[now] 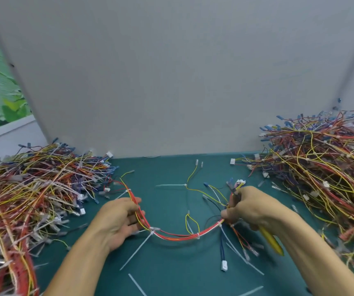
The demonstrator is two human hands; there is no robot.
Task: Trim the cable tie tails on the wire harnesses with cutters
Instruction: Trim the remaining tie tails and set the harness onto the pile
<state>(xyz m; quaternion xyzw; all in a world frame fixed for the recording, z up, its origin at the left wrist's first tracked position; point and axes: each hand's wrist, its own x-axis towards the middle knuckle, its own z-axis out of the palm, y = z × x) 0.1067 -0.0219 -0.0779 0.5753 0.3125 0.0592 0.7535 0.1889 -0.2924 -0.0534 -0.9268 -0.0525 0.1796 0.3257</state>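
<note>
A wire harness [178, 235] of red, yellow and white wires sags in an arc between my two hands above the green mat [171, 270]. My left hand [118, 221] grips its left part, fingers curled round the wires. My right hand [250, 208] holds the right part together with yellow-handled cutters [272, 240], whose handles stick out below the palm; the cutter jaws are hidden. White cable ties with long uncut tails hang from the harness, one tail [137, 251] slanting down left, another [235, 248] down right. A third tie [169, 185] sits on a yellow branch farther back.
Big tangled piles of harnesses lie at the left [26, 189] and the right [325, 163]. A grey partition wall [171, 82] stands behind the mat. Loose cut tie tails [137, 285] lie on the mat near the front edge.
</note>
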